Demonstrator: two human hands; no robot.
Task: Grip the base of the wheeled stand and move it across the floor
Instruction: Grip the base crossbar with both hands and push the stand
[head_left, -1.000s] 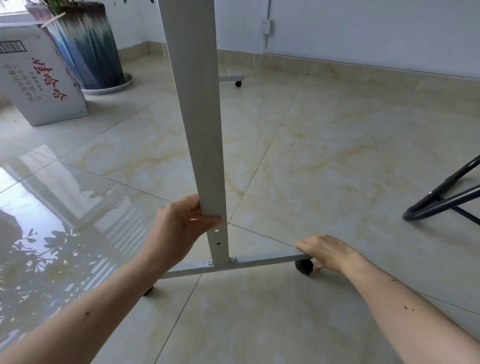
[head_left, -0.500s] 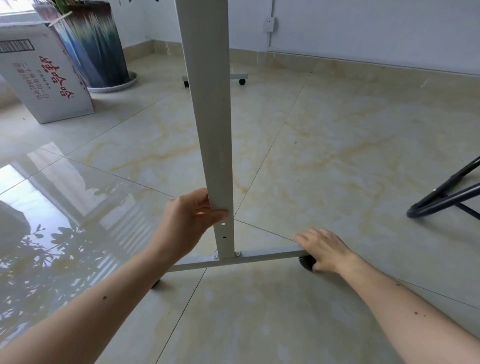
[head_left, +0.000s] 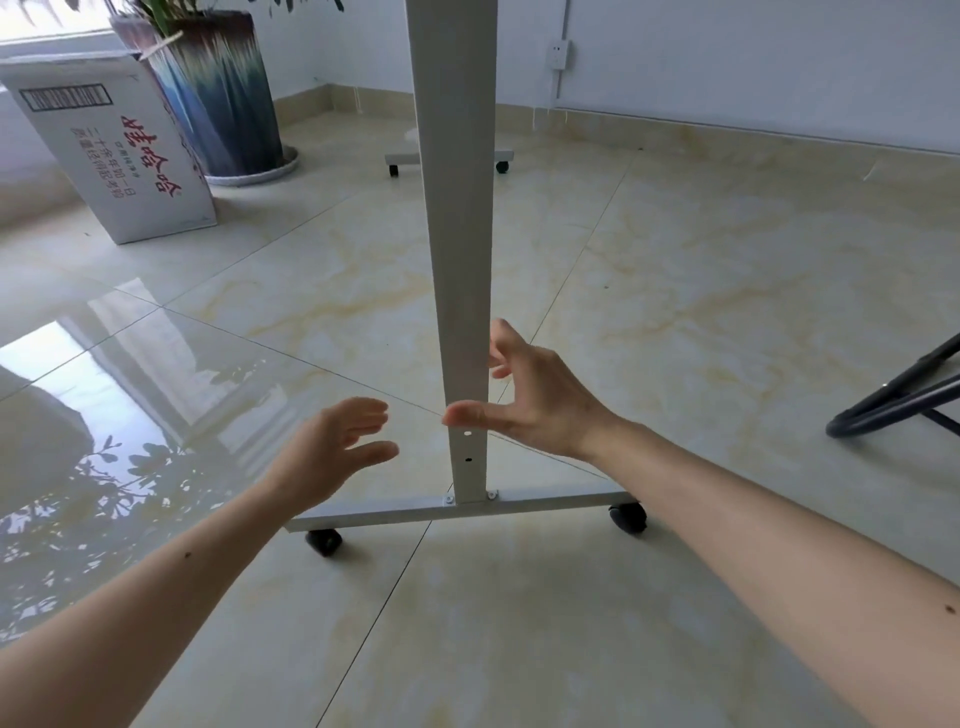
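Both hands open, holding nothing: my left hand (head_left: 332, 452) sits just left of the stand's upright post (head_left: 462, 260), my right hand (head_left: 535, 400) half-cupped around it, thumb across its front. Base bar (head_left: 395, 512) lies below both hands at lower centre, long axis left-right; both roughly equally near.

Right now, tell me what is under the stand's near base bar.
Two black casters, one under the base bar's left end, one under its right end, on tiled floor. Caster mounts are hidden by the bar.

Daylight entering upper left; glossy floor tiles (head_left: 675, 322) mirroring window glare lower left; shadows lying soft; wide-angle edges bowing; focus staying sharp
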